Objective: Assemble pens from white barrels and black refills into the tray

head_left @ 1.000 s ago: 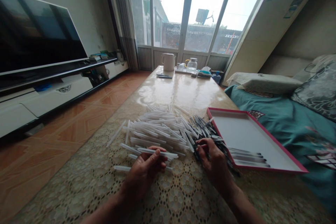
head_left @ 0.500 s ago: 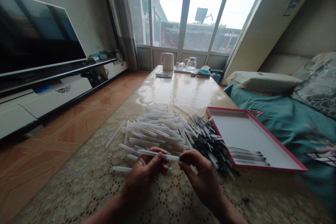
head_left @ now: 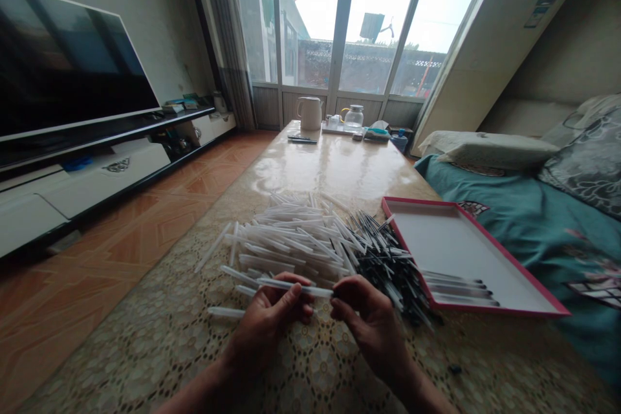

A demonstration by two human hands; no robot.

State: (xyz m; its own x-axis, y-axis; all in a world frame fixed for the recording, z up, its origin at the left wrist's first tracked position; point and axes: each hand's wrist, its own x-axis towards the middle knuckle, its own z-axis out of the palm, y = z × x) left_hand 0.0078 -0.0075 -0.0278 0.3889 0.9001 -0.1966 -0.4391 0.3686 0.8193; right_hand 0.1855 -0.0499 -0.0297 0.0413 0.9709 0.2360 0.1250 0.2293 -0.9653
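Note:
My left hand is closed around a whitish, translucent pen barrel, held level just above the table. At the barrel's right end, my right hand pinches with thumb and forefinger; a small dark bit shows there, mostly hidden by the fingers. Beyond my hands lies a heap of similar pale barrels. To its right spreads a pile of thin pen refills with black parts. A few pens with dark ends lie side by side in the near part of a shallow pink-rimmed tray.
A patterned cover lies over the long table. At its far end stand a kettle, a glass jug and a tissue pack. A small black piece sits near the right front. A teal-covered sofa borders the right.
Both hands stay almost in place. My right fingers have shifted slightly at the barrel's end, and a dark bit now shows between them.

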